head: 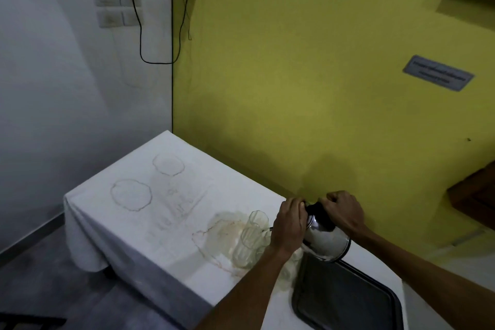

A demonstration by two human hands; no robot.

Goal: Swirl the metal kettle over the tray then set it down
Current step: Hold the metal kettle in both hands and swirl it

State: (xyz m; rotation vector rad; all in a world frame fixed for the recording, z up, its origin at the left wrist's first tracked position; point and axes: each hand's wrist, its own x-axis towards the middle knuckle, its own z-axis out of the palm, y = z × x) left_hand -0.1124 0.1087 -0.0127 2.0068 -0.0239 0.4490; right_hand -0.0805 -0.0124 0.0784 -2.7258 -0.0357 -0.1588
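Note:
The shiny metal kettle [325, 242] is tilted, its base lifted above the far end of the dark tray [345, 300]. My left hand [290, 222] grips its left side near the spout, which is partly hidden behind my fingers. My right hand [344, 211] is closed over the black top or handle of the kettle. Both hands hold it in the air, close to the yellow wall.
Several clear glasses [250, 240] stand just left of the tray on the stained white tablecloth [150, 211]. The yellow wall [294, 88] is right behind the kettle. Black cables [140, 35] hang by the wall switches. The table's left edge drops to a grey floor.

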